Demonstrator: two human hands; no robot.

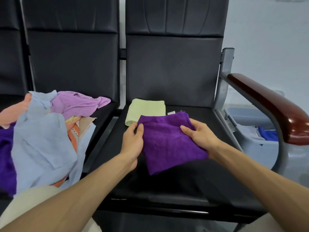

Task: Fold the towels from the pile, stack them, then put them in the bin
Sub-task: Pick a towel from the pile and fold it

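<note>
A dark purple towel (167, 141), folded into a rough square, is held just above the black seat (184, 186) of the right-hand chair. My left hand (133, 139) pinches its left edge near the top corner. My right hand (199, 133) grips its right side, thumb on top. Behind it a folded pale green towel (147, 109) lies flat on the same seat. On the left-hand seat sits the pile (43, 131) of loose towels: light blue, lilac, peach, orange and purple. The grey bin (255, 143) stands on the floor to the right of the chair.
A brown wooden armrest (270, 104) on a grey metal frame runs between the right seat and the bin. The bin holds blue and grey cloth. Black chair backs rise behind both seats. My beige trouser leg (28, 203) shows at the lower left.
</note>
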